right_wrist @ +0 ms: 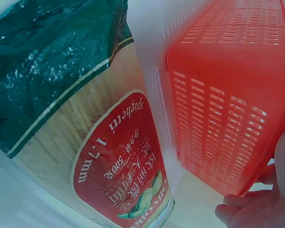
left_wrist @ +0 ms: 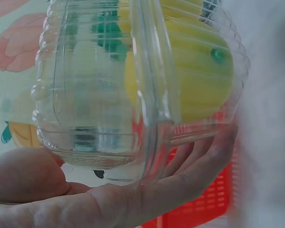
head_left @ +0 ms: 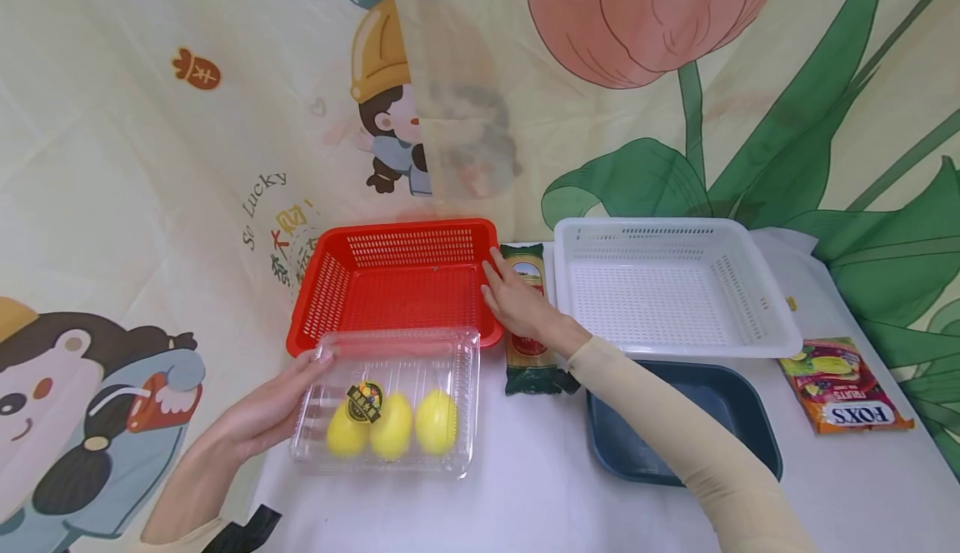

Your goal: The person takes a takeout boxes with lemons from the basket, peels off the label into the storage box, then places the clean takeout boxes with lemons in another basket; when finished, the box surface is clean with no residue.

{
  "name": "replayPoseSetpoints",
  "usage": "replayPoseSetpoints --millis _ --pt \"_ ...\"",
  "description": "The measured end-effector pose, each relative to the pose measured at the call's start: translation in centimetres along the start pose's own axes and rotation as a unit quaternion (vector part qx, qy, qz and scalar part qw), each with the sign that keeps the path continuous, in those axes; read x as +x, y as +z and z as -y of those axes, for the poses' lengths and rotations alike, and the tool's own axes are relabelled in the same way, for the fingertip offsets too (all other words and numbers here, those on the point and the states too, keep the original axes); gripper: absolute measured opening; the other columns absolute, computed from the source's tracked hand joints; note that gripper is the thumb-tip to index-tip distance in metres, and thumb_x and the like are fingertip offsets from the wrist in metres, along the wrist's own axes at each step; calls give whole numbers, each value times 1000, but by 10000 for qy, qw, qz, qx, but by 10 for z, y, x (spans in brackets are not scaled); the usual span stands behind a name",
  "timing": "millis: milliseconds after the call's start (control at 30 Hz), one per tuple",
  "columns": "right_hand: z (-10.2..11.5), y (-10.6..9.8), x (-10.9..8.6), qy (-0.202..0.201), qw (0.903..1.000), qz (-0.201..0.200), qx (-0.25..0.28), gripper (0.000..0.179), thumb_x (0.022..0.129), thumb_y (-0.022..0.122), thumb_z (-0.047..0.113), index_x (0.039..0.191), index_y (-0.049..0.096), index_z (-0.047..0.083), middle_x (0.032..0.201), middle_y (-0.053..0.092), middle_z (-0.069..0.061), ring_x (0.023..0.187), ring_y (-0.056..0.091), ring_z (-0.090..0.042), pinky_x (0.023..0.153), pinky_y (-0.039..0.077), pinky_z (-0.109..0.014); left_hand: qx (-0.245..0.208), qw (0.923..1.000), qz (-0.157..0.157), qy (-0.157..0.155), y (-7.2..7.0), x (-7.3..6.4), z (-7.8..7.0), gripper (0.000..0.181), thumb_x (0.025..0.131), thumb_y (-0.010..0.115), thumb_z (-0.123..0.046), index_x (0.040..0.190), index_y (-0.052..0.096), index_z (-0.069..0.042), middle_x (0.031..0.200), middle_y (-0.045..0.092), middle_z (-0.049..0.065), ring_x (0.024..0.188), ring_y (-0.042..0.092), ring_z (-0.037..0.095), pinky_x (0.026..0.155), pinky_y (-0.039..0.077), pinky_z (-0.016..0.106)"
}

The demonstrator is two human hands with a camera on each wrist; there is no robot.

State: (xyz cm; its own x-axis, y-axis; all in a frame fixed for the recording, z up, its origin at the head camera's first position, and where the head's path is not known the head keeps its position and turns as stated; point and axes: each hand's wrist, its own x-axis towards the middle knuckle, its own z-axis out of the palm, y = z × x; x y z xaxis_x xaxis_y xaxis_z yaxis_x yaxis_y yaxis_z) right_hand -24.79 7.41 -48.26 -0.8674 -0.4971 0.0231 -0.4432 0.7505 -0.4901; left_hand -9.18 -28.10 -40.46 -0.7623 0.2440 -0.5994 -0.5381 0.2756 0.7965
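Observation:
My left hand [head_left: 273,399] holds a clear plastic clamshell box [head_left: 405,465], fingers under it and thumb on its side. Three yellow lemons [head_left: 392,428] show through its ribbed lid, which bears a dark round sticker [head_left: 364,402]. The box is raised and tilted in front of the red basket [head_left: 390,307], overlapping its near edge. At that basket's right rim, my right hand [head_left: 521,303] grips the edge with its fingers over it. Partly under the right hand lies a spaghetti packet [right_wrist: 118,156], green at its ends with a red label.
A white basket [head_left: 678,349] stands at the back right. In front of it sits a dark blue tray [head_left: 742,420], partly covered by my right forearm. An orange Fox's fruits bag [head_left: 847,386] lies at the right. A printed curtain [head_left: 480,120] hangs behind the white table [head_left: 525,478].

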Motion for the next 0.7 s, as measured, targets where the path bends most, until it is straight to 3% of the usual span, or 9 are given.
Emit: replayPoseSetpoints --millis 133,267,500,700 --pt "-1 0 0 7 10000 2 66 65 108 43 37 160 25 2 172 4 -13 155 23 -33 114 42 -42 44 10000 -34 -47 3 -2 12 77 106 39 -54 162 -8 -32 163 9 23 143 26 57 99 49 66" --pt "-1 1 0 -25 10000 6 89 64 108 43 35 159 25 2 172 3 -13 155 24 -33 115 41 -43 -103 9998 -112 -89 8 -2 27 81 107 36 -54 162 -15 -23 165 4 24 144 27 52 109 41 67" --pt "-1 1 0 6 10000 62 36 64 109 40 37 160 24 3 172 2 -12 155 24 -33 117 38 -43 -233 9994 -241 -69 18 5 47 86 106 37 -56 162 -14 -14 159 19 31 135 46 41 110 43 58" --pt "-3 2 1 -22 10000 43 37 63 109 42 35 160 24 2 172 2 -13 155 25 -33 116 39 -42 -268 9993 -255 -43 21 14 58 75 107 37 -52 161 -2 -16 156 24 29 132 46 37 109 43 57"
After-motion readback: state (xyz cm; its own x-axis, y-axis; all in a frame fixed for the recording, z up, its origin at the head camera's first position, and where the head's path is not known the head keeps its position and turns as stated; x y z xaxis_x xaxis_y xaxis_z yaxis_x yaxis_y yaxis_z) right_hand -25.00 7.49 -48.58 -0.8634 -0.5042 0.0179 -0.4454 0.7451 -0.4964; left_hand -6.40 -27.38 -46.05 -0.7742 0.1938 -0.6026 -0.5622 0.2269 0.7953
